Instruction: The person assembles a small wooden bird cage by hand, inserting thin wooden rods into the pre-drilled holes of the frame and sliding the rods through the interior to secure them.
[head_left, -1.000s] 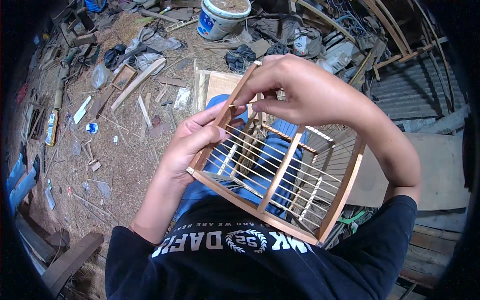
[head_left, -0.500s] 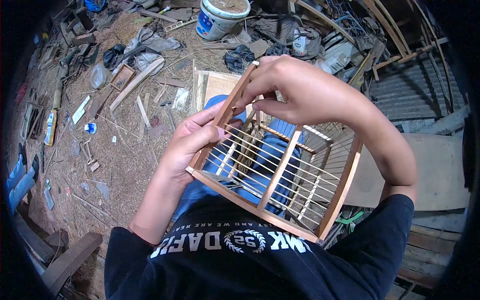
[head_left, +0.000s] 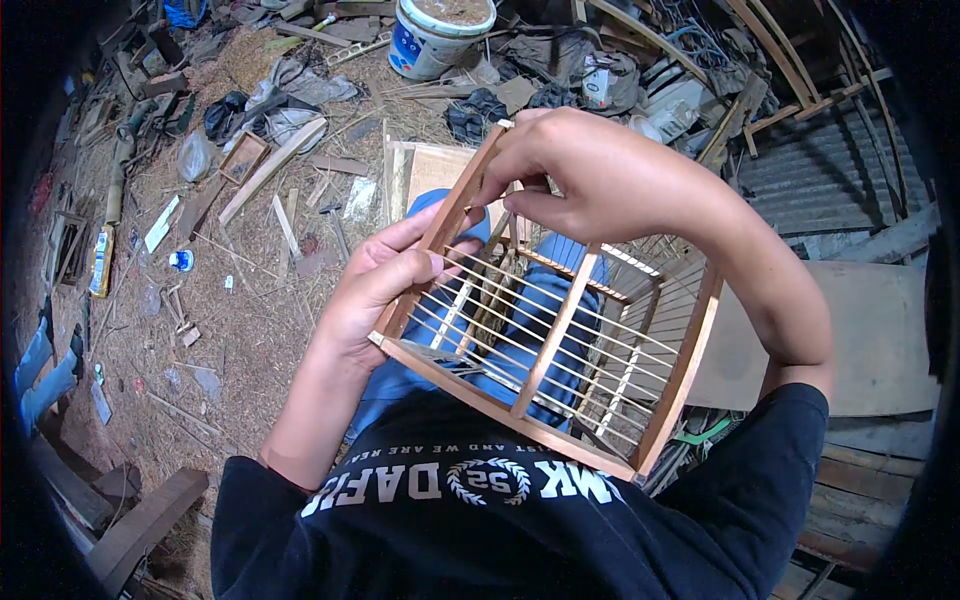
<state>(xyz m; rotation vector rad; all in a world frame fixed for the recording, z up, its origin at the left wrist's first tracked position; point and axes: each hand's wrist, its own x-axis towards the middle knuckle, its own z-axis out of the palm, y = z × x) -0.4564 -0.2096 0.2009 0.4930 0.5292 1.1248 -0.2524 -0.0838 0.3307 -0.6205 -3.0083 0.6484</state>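
Littered dirt floor (head_left: 250,330) below; both hands' fingers (head_left: 420,262) closed on the wooden cage (head_left: 545,340)

Single head view, looking steeply down, close over lap; fisheye-bent edges.

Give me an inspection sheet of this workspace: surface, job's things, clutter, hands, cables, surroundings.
Surface: dirt floor strewn with straw and wood shavings.
Job's things: wooden cage frame with thin parallel bars, held over the person's lap, tilted.
Clutter: white bucket, wood offcuts, dark rags, small blue-and-white bottle, flat wooden panel on the floor behind the cage.
Hands: left hand grips the frame's left side rail; right hand pinches at the top corner rail.
Cables: tangle of wires at the top right.
Surroundings: corrugated metal sheet and a plank to the right; timber blocks lower left.
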